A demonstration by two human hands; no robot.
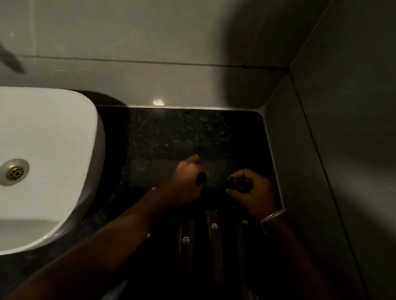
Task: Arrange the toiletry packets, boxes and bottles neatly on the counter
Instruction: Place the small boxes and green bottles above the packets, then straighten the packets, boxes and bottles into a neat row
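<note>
Looking down from head height, the camera showed a dim bathroom corner: a black speckled counter (170, 133) between a white basin (39, 157) on the left and grey tiled walls (335, 112) behind and to the right.

Both hands hovered over the counter's middle, curled into loose fists. The left hand (185, 181) seemed to pinch a small dark object (201, 178) at its fingertips, perhaps a bottle cap. The right hand (250, 191), with a chain bracelet (272, 216) at its wrist, appeared closed around another small dark object (233, 182). The gloom made it impossible to tell what either one was.

Nearer the person, below the hands and partly hidden by the forearms, three long, narrow dark boxes (213, 240) lay flat side by side, each with a small pale logo, their long sides running away from the viewer. Two more pale logos near the left forearm hinted at further packets.

The boxes were probably light, stiff card that would crush if squeezed, so they would best be gripped gently across the long edges near the middle. Any small bottles would likely be smooth and easy to tip.
</note>
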